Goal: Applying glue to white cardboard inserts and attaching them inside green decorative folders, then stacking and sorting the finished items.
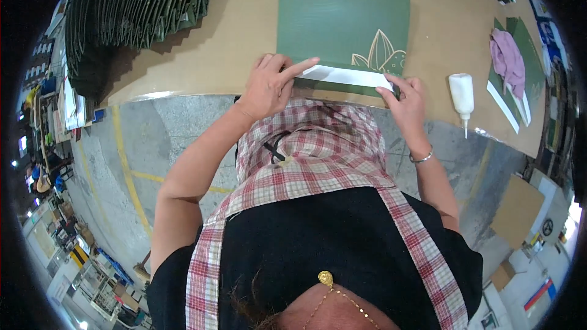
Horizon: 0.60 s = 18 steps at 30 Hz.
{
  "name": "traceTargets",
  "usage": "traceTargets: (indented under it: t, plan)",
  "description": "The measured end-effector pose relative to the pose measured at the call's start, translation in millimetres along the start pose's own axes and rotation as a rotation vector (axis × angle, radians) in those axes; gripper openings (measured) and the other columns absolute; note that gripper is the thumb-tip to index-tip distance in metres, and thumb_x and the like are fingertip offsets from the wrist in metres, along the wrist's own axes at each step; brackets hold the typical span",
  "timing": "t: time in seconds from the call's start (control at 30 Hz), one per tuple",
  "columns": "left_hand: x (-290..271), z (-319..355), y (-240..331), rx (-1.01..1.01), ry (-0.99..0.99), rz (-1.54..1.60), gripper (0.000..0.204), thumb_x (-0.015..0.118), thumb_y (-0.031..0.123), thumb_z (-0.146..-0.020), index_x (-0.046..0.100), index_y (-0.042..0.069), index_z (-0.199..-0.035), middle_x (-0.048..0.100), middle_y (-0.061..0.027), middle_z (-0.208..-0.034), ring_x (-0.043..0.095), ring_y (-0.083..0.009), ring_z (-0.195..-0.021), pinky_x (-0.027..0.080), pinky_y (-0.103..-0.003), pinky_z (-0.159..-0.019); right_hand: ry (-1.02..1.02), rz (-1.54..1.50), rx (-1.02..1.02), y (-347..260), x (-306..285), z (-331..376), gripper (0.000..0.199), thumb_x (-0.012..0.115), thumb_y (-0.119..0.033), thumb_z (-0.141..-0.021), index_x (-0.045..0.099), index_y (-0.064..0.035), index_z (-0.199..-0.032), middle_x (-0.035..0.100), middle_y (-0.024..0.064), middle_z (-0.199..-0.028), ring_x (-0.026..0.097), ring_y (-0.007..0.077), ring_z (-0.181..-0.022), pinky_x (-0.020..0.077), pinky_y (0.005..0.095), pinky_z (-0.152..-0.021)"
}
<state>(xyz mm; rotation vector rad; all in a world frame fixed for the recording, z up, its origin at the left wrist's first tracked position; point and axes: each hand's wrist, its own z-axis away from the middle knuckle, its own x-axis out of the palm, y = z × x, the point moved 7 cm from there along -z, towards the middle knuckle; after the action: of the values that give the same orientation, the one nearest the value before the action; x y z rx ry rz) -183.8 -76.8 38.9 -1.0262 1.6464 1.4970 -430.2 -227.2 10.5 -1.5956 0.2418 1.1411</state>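
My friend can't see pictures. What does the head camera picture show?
Two bare hands, left hand and right hand, press a white flap along the near edge of a green card sheet on a brown table. A white glue bottle and pink cloth lie to the right.

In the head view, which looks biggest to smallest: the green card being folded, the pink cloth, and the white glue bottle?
1. Green card, by far the largest.
2. Pink cloth.
3. Glue bottle, a little smaller than the cloth; both sit near the curved rim, so that gap is unsure.
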Motion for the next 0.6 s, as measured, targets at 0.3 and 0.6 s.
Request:
traceTargets:
  t: [0.3, 0.6]
  plan:
    - [30, -32, 17, 0.455, -0.13, 0.083, 0.042, 0.06, 0.009, -0.074, 0.058, 0.001, -0.115, 0.053, -0.0188, -0.115, 0.049, -0.0353, -0.118, 0.036, -0.05, -0.107, 0.078, 0.243, -0.587, -61, -7, -11, 0.03, 0.069, -0.014, -0.08, 0.07, -0.0152, -0.11, 0.056, 0.0158, -0.116, 0.055, 0.0303, -0.102, 0.0469, 0.0384, -0.085]
    - [72, -21, 9, 0.458, 0.006, -0.027, 0.069, 0.047, 0.052, -0.093, 0.032, 0.013, -0.148, 0.028, -0.0123, -0.155, 0.019, -0.0284, -0.147, 0.004, -0.057, -0.117, -0.583, 0.227, -0.978, -101, 59, -18, 0.077, 0.076, -0.024, -0.073, 0.041, -0.0087, -0.14, 0.036, 0.0222, -0.145, 0.033, 0.0436, -0.137, 0.0317, 0.0536, -0.111]
